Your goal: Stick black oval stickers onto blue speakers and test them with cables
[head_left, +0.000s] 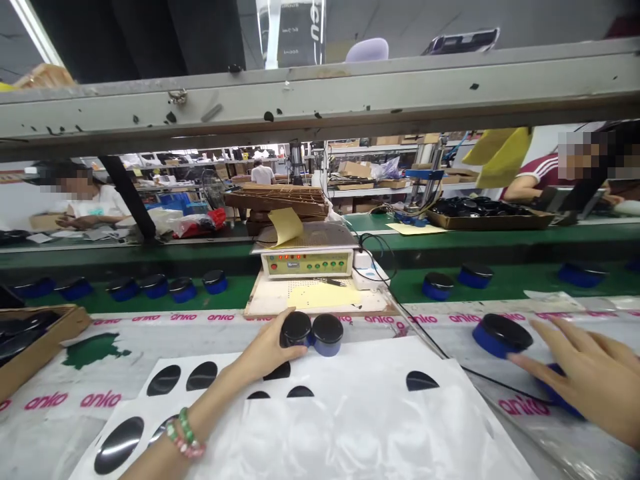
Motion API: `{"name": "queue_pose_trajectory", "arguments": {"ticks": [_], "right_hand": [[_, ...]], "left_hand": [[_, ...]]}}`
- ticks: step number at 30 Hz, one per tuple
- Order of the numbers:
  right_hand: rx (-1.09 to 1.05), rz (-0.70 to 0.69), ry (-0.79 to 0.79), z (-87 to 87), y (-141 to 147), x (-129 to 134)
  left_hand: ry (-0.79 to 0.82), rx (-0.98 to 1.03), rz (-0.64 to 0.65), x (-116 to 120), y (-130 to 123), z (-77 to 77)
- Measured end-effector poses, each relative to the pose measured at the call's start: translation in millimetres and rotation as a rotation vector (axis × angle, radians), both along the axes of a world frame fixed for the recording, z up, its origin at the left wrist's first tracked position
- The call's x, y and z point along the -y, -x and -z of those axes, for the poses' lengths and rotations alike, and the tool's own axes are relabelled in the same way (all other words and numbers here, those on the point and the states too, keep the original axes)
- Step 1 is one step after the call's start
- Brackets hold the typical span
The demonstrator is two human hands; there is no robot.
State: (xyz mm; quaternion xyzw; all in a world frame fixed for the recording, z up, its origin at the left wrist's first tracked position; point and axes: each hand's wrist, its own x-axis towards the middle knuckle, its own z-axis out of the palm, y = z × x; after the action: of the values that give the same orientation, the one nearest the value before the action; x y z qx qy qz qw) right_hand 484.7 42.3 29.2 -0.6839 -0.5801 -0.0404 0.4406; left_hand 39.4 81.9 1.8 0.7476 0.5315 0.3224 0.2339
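Note:
My left hand (275, 343), below a beaded bracelet, is wrapped round a round blue cap with a glossy black top (296, 327). Right beside that cap stands a second blue and black cap (327, 335). At the right, my right hand (587, 373) has its fingers spread over another blue cap (563, 393), mostly hidden beneath it. Its thumb is close to a further black-topped cap (503, 335). Across the middle lies a white sheet (350, 427) with glossy black discs (121, 445) on it, some partly covered by a translucent layer.
Several blue caps (215, 281) stand on the green belt (240, 293). A control box (307, 265) sits ahead, its black cable (425, 330) running right. A cardboard tray (75, 320) is at the left. Two people (95, 200) sit across the belt. A metal beam (320, 93) spans overhead.

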Motion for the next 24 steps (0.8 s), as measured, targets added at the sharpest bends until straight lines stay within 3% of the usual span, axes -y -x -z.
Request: {"name": "queue_pose_trajectory", "arguments": {"ticks": [1, 5, 7, 9, 13, 17, 20, 24], "right_hand": [[0.106, -0.128, 0.082, -6.2, 27.5, -0.1], [0.189, -0.597, 0.23, -18.6, 158.5, -7.8], [0.193, -0.72, 0.268, -15.9, 208.0, -19.1], [0.163, -0.79, 0.301, -13.5, 233.2, -31.9], [0.009, -0.897, 0.321, -23.2, 229.0, -40.4], [-0.193, -1.073, 0.307, -37.7, 216.0, -20.4], [-0.448, -1.226, 0.294, -39.6, 217.8, -5.7], [-0.681, -1.331, 0.295, -37.9, 221.0, 2.9]], "left_hand": [[0.02, 0.025, 0.003, -0.2, 0.1, 5.0], [0.033, 0.111, 0.007, 2.2, -2.6, 9.4], [0.031, 0.138, 0.015, 2.6, -4.0, 8.8], [0.028, 0.157, 0.024, 2.5, -4.5, 9.6], [0.009, 0.18, 0.038, 0.4, -3.3, 16.0], [-0.042, 0.214, 0.027, -0.7, 0.1, 16.3], [-0.16, 0.258, 0.05, 7.8, 2.5, -0.5], [-0.312, 0.352, 0.283, 34.9, -4.3, -34.1]]}}
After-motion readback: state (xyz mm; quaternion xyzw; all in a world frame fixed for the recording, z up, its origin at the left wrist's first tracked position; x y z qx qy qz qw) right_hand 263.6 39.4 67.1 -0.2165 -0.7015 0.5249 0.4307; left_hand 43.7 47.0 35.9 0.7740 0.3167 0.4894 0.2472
